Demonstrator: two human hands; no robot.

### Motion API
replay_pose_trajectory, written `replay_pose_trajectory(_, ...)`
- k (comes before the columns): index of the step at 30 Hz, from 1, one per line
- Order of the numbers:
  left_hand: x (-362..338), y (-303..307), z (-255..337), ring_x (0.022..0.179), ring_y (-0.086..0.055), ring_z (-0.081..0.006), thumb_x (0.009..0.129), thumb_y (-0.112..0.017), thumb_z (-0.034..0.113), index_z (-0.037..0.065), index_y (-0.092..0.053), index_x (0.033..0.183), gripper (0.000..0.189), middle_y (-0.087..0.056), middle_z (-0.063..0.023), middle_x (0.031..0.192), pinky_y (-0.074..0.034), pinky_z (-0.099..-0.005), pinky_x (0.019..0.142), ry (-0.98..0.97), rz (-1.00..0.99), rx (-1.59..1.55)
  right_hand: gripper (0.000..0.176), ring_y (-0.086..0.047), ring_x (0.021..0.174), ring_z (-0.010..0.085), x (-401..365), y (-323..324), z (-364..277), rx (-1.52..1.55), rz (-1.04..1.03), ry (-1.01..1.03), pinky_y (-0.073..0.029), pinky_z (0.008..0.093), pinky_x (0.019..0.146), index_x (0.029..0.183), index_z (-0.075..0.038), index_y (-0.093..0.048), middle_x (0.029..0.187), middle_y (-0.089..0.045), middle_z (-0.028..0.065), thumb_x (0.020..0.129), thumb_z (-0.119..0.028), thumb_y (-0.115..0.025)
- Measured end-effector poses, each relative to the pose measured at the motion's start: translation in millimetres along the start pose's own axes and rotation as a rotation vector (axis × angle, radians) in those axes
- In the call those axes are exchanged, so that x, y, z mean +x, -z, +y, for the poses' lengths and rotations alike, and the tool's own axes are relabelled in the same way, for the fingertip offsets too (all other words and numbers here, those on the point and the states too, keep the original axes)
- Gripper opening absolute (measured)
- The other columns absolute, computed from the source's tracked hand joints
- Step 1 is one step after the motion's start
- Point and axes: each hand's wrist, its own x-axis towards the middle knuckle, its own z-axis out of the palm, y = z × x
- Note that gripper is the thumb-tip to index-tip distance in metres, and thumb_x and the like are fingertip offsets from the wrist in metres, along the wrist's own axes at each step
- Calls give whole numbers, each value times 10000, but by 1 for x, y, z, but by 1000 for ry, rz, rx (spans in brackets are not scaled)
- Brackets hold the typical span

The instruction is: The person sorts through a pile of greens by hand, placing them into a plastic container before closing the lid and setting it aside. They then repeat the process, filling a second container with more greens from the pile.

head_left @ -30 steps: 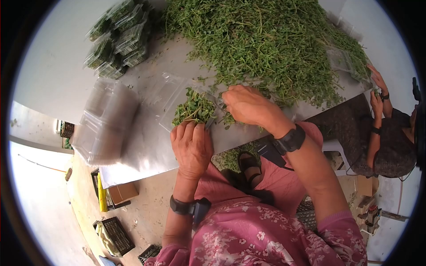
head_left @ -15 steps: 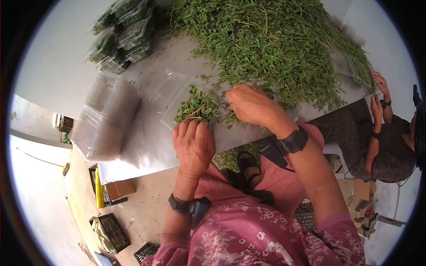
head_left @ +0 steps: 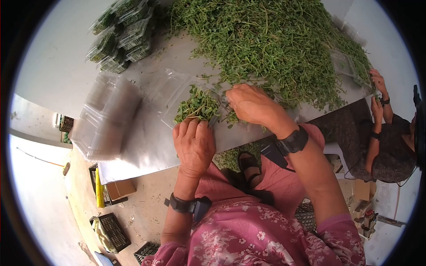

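Observation:
My left hand point(head_left: 194, 142) is closed, its fingers curled over the near side of a small bunch of leafy greens point(head_left: 196, 105). That bunch lies in an open clear plastic box point(head_left: 171, 103) on the metal table point(head_left: 153, 150). Just right of the box, my right hand point(head_left: 250, 104) has its fingers bent and pinched together. Its fingertips are partly hidden, so what they grip cannot be made out. A few loose sprigs point(head_left: 231, 117) lie beneath it.
A large heap of greens point(head_left: 270, 44) covers the table's far side. Filled clear boxes point(head_left: 120, 40) are stacked at the back left, above nested clear boxes point(head_left: 104, 117). Another person's hands point(head_left: 377, 108) work at the right. Black crates point(head_left: 113, 232) stand on the floor.
My hands and the bunch of greens stay almost exactly in place. At the right, the other person's hands have shifted slightly.

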Motion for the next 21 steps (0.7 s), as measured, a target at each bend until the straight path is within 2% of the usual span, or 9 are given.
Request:
replay_pose_trajectory(11,0,0,0,1006,-611,-337,809,-688,60,25,-647,1018,215,-664,-131,1012,-437,-458,913,1,-4,2,115,-618,991,418,1,3,-2,4,10,10,-496,488,870,935,13,-633,994,-640,216,903,-63,-553)
replay_pose_trajectory(14,1,1,0,1005,-611,-337,810,-689,60,27,-646,1015,212,-662,-130,1009,-437,-459,911,1,-2,1,66,-639,955,394,0,-8,5,-22,127,68,-519,476,806,874,-24,-620,953,-660,182,834,-40,-570)
replay_pose_trajectory(17,1,0,1,1004,-611,-337,809,-689,60,28,-645,1012,211,-661,-130,1004,-437,-459,910,3,-3,-4,109,-624,972,414,2,-3,1,-8,51,33,-497,487,860,923,10,-634,959,-647,208,888,-50,-549)
replay_pose_trajectory(21,1,1,1,995,-609,-337,809,-690,60,30,-643,1007,206,-658,-128,995,-438,-458,903,6,-3,-6,104,-624,971,411,-1,-7,5,2,115,72,-497,487,856,917,10,-631,957,-647,209,888,-48,-549)
